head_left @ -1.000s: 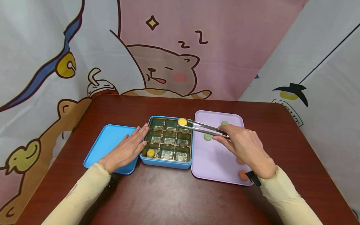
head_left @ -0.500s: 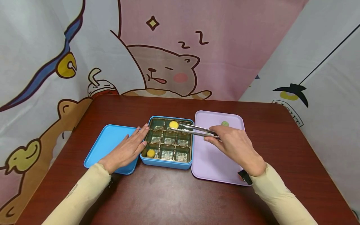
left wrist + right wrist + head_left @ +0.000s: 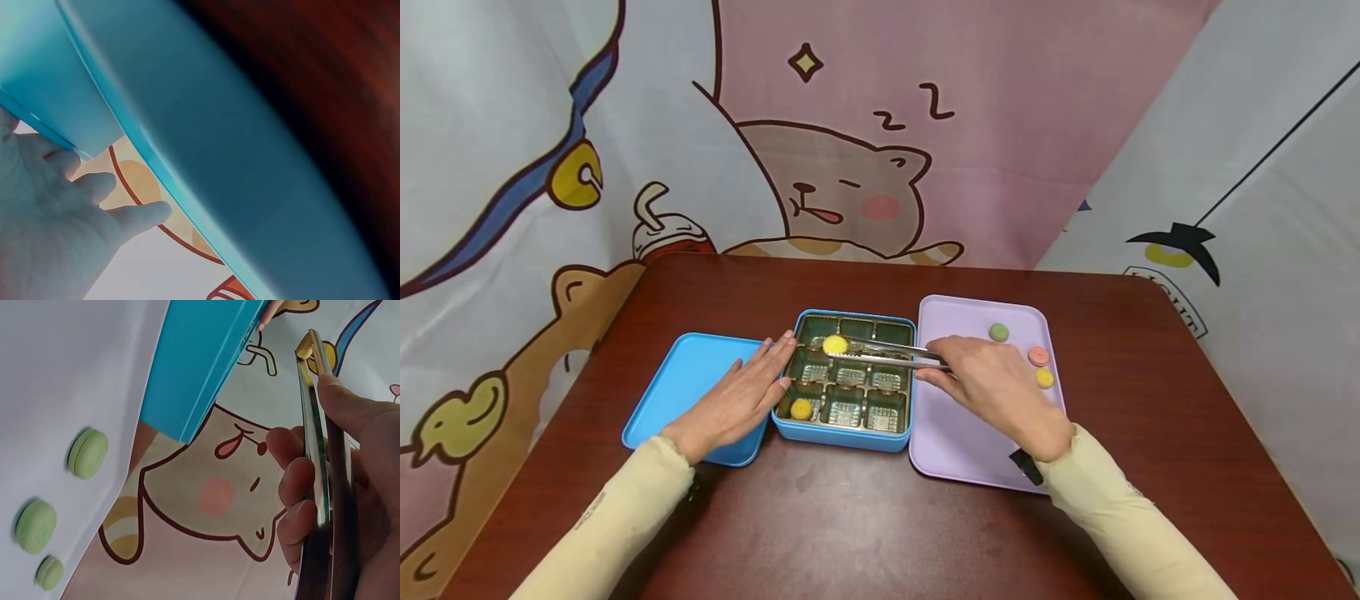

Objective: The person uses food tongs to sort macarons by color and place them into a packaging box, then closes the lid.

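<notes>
My right hand [image 3: 996,387] grips metal tongs [image 3: 891,355], whose tips pinch a yellow macaron [image 3: 835,345]. It is held over the left part of the blue box [image 3: 842,438], near the border between the back and middle rows. The right wrist view shows my thumb and curled fingers around the tongs [image 3: 322,481], with the macaron [image 3: 304,350] at their tips. Inside the box, a divided insert has another yellow macaron [image 3: 801,409] in its front-left compartment. My left hand [image 3: 737,402] touches the box's left side with straight fingers; in the left wrist view its fingers spread against blue plastic.
Right of the box lies a purple tray [image 3: 951,437] with green [image 3: 998,332], pink [image 3: 1038,357] and yellow [image 3: 1044,378] macarons; my right arm hides part of it. Several green macarons [image 3: 88,454] show in the right wrist view. A blue lid [image 3: 662,392] lies left, partly under my left hand.
My right hand has moved left with the tongs, carrying the yellow macaron from the back-right compartment to the left side of the box. Pink and yellow macarons have come into view. My left hand stays.
</notes>
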